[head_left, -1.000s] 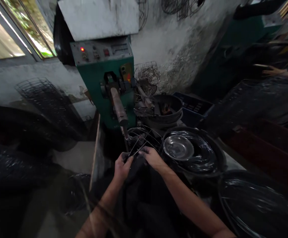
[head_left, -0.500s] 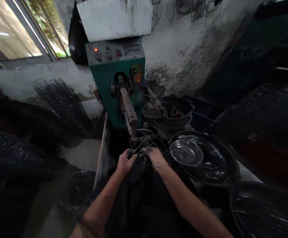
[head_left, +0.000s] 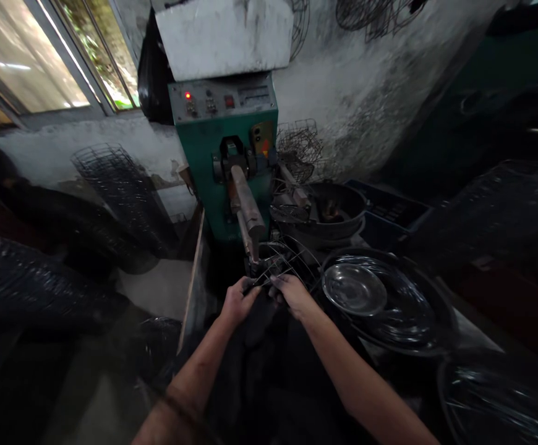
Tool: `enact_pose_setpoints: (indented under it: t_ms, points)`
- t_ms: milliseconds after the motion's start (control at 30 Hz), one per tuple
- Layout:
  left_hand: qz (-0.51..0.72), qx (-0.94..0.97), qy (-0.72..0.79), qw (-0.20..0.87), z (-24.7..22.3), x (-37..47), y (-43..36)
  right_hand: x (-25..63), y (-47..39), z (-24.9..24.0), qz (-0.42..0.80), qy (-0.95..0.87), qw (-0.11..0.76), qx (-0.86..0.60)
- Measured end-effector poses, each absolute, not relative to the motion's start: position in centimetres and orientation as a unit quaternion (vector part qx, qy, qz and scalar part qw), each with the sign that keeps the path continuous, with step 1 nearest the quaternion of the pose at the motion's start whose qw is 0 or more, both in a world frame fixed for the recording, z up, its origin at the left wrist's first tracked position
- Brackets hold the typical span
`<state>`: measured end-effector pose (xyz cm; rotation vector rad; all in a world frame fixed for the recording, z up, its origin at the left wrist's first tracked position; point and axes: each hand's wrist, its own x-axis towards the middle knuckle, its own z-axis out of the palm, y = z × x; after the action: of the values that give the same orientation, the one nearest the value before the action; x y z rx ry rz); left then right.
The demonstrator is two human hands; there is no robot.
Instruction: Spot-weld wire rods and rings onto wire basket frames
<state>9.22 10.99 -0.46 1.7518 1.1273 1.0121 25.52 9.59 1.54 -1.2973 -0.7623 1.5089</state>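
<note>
A thin wire frame (head_left: 292,258) of crossed and curved wires extends forward from my hands, below the arms of a green machine (head_left: 196,151). My left hand (head_left: 240,301) pinches its near left part. On the right, my right hand (head_left: 290,293) has its fingers closed on the near edge of the same frame. The machine's round metal arm (head_left: 245,201) points toward me, with its lower tip close to the wires. Dark shadow hides some of the fingertips and part of the frame.
Right of my hands, a large basin (head_left: 415,303) holds shiny wire pieces and a small metal bowl (head_left: 355,289). Behind it stands a dark pan (head_left: 338,232). Another basin (head_left: 501,395) is at lower right. A wooden-edged board (head_left: 193,278) stands at left, near stacked wire mesh (head_left: 123,191).
The whole view has shifted slightly, so the machine and basins appear a little further right. Both hands keep their hold on the wire frame, almost in the same place.
</note>
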Motion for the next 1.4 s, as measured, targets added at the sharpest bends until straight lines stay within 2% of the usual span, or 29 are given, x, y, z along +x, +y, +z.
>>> enact_pose_setpoints:
  t_ms: [533, 800, 1133, 1400]
  points:
    - [0.393, 0.721, 0.447, 0.355, 0.4, 8.9, 13.5, 25.5, 12.2, 1.5, 0.685, -0.275, 0.479, -0.476]
    - [0.402, 0.723, 0.430, 0.362, 0.0, 8.3, 15.1, 24.8, 13.2, 1.8, 0.679, -0.264, 0.493, -0.476]
    - [0.392, 0.751, 0.425, 0.319, 0.0, 7.9, 15.9, 24.4, 13.6, 2.0, 0.671, -0.257, 0.502, -0.481]
    - [0.399, 0.736, 0.419, 0.352, 0.2, 8.0, 15.7, 24.3, 13.7, 1.6, 0.675, -0.265, 0.507, -0.466]
